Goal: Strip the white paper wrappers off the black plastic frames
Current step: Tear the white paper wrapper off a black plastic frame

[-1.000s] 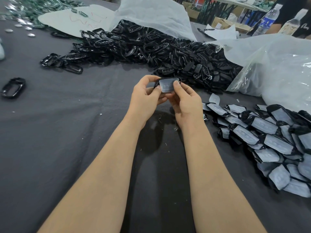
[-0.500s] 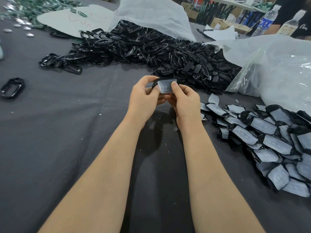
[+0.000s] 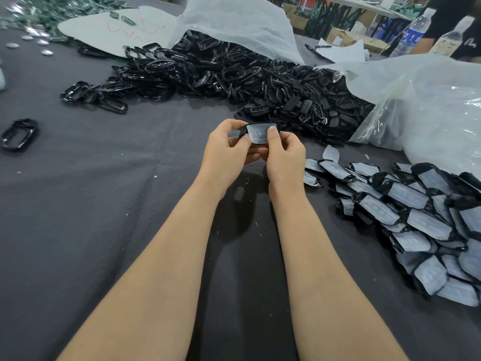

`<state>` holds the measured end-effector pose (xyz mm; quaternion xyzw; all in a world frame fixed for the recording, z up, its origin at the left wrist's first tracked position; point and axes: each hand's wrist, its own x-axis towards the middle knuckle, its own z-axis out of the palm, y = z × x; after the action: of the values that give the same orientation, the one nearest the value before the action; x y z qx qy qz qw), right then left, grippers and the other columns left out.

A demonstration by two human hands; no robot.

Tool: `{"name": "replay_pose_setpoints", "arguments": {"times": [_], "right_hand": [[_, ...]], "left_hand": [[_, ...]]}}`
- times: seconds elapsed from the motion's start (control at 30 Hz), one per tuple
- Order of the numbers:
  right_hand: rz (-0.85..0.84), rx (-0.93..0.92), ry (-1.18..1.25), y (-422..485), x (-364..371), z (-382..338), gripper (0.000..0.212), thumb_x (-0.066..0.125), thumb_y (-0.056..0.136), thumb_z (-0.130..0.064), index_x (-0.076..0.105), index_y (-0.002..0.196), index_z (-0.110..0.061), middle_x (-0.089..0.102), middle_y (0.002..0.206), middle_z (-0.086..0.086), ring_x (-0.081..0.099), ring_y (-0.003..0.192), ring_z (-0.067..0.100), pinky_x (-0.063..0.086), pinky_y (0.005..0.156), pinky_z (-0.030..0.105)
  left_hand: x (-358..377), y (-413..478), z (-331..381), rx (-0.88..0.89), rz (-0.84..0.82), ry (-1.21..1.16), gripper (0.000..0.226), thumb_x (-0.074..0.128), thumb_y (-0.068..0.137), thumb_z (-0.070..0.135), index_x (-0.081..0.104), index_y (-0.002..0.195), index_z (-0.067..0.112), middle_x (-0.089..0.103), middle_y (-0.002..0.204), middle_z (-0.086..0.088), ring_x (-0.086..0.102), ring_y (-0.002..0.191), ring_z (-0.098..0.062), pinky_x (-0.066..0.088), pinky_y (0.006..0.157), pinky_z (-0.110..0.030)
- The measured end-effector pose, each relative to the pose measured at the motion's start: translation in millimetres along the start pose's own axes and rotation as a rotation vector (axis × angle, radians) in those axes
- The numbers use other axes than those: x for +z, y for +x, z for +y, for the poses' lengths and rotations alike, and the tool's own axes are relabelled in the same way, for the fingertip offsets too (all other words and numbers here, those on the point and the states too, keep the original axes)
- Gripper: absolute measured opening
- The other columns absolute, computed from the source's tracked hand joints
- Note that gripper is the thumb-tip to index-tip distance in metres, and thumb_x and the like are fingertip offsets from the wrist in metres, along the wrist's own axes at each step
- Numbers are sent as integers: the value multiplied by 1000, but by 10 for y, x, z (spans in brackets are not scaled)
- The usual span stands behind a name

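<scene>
Holding: I see the left hand (image 3: pixel 223 149) and right hand (image 3: pixel 285 152) gripping one wrapped frame (image 3: pixel 244 131) together, over the desk (image 3: pixel 104 204).
Left grip: fingers curled round the frame's black end, hiding most of it from me.
Right grip: thumb pinching the white wrapper (image 3: pixel 259 135); the fingers behind it I cannot see.
Wrapper: still on the frame; its faint raised marks are too small to read.
Wrapped pile (image 3: pixel 416 217): on the desk at right, cut off by the picture's edge.
Bare frames (image 3: pixel 234 74): heap beyond the hands, its far side buried under a translucent bag (image 3: pixel 234 19).
</scene>
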<state>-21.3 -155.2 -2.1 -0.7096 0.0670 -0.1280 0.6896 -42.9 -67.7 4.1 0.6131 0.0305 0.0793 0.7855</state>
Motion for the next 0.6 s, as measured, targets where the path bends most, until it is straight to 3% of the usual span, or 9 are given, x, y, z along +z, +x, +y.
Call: {"name": "replay_pose_setpoints", "arguments": {"times": [0.17, 0.27, 0.33, 0.43, 0.5, 0.6], "right_hand": [[19, -34, -34, -7, 3, -10, 21, 52, 98, -21, 53, 77, -17, 62, 74, 2, 61, 72, 19, 52, 83, 44], [-3, -26, -16, -8, -2, -19, 21, 53, 97, -20, 54, 77, -15, 61, 75, 4, 61, 68, 17, 52, 77, 41], [-29, -12, -15, -1, -14, -26, 20, 54, 97, -21, 58, 78, -15, 64, 77, 5, 61, 68, 16, 52, 73, 36], [-85, -15, -87, 14, -35, -35, 12, 55, 96, -21, 63, 90, -15, 68, 86, 3, 65, 79, 17, 54, 78, 33], [-83, -47, -152, 11, -37, -32, 16, 57, 94, -17, 63, 104, -6, 69, 98, 9, 67, 92, 25, 53, 89, 42], [-41, -93, -216, 3, -32, -29, 15, 59, 93, -16, 62, 101, -4, 68, 96, 11, 65, 91, 27, 51, 89, 47]], "left_hand": [[3, 16, 12, -9, 25, -30, 12, 44, 99, 12, 55, 98, 16, 70, 83, -4, 71, 66, -11, 55, 59, -18], [-9, 21, -11, 34, 19, 27, 6, 53, 97, 16, 53, 94, 21, 70, 84, -6, 71, 68, -11, 55, 62, -18], [-28, 31, -30, 46, 37, 59, 16, 53, 96, 10, 50, 92, 25, 70, 84, -7, 71, 67, -10, 54, 62, -16], [-51, 45, -42, 65, 73, 117, 20, 51, 97, 9, 48, 91, 28, 69, 86, -8, 71, 68, -10, 54, 62, -17], [-53, 46, -58, 76, 79, 168, 19, 49, 98, 9, 48, 93, 28, 70, 90, -11, 71, 72, -13, 56, 65, -19], [-47, 40, -72, 98, 79, 186, 15, 50, 98, 10, 48, 100, 25, 70, 87, -8, 71, 71, -12, 56, 65, -20]]}}
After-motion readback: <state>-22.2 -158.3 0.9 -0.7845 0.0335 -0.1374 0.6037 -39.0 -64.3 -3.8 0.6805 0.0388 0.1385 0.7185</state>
